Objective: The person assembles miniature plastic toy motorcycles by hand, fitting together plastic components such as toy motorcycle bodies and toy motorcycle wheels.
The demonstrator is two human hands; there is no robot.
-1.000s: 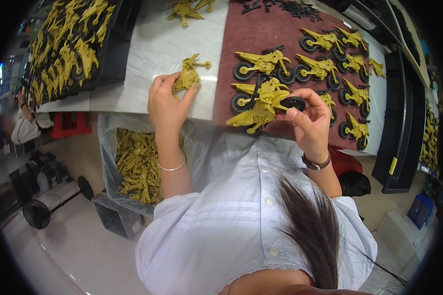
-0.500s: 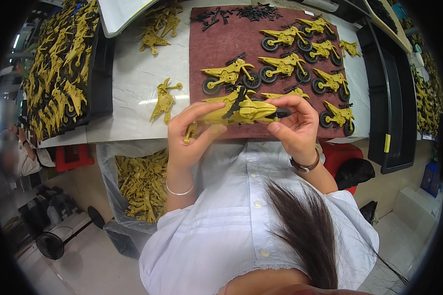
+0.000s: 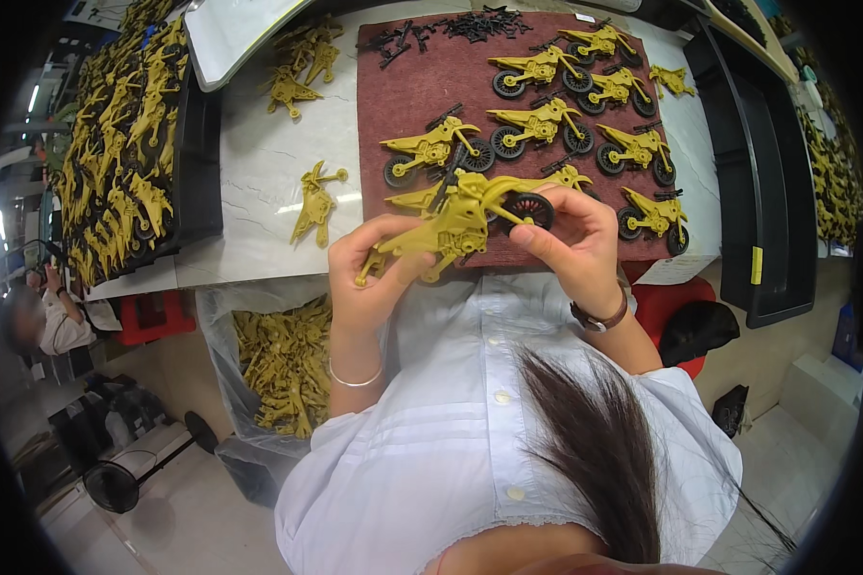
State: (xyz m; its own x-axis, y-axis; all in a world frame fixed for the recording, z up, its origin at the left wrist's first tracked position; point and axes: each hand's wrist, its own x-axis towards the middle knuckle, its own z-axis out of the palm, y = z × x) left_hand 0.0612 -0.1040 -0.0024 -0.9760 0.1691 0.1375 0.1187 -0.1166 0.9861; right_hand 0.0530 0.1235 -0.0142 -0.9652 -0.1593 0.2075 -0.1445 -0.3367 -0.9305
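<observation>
A yellow toy motorcycle (image 3: pixel 458 222) is held up between my hands over the near edge of the red mat. My left hand (image 3: pixel 374 268) pinches its rear end, where no wheel shows. My right hand (image 3: pixel 583 240) grips the black front wheel (image 3: pixel 529 209) between thumb and fingers. Dark handlebars rise from the body. Behind it on the mat (image 3: pixel 393 91) stand several toy motorcycles (image 3: pixel 430 149) with black wheels, some partly hidden by the held one. A yellow motorcycle body without wheels (image 3: pixel 316 203) lies left of the mat.
Small black parts (image 3: pixel 489 24) lie at the mat's far edge. A black crate of yellow motorcycles (image 3: pixel 197 172) stands left; a black tray (image 3: pixel 753 192) is at right. Below the table edge sits a plastic-lined bin of yellow parts (image 3: pixel 283 364). Another person (image 3: pixel 62 321) is at far left.
The held motorcycle has turned, so its side and front wheel now show more fully. Both hands keep their hold. The whole view has shifted slightly.
</observation>
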